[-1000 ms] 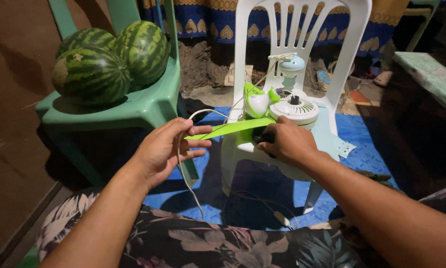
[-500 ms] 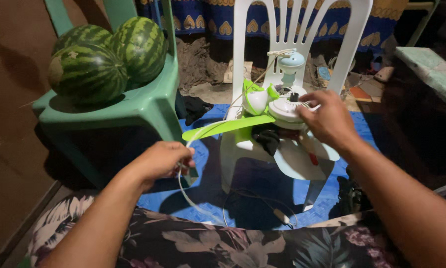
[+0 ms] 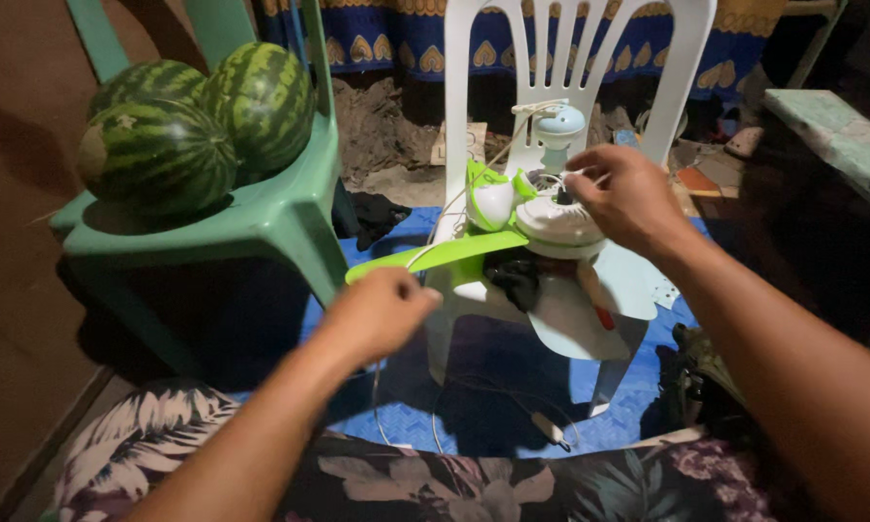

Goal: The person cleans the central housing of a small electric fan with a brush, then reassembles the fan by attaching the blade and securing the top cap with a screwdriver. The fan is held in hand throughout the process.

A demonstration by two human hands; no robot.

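Observation:
A small fan with a round white hub and green blades lies on the seat of a white plastic chair. One long green blade sticks out to the left. My right hand rests over the hub, its fingertips pinching something small at the hub's top. My left hand is closed just below the blade's tip, around a thin white cord that hangs down in front of the chair. A pale blue and white part stands behind the hub.
A green plastic chair at the left carries two striped watermelons. A blue mat covers the floor under the white chair. Patterned cloth hangs at the back. My floral-clad lap fills the bottom edge.
My right hand has left the blade's base and moved up onto the fan hub. My left hand has dropped away from the blade and closed lower down on the cord.

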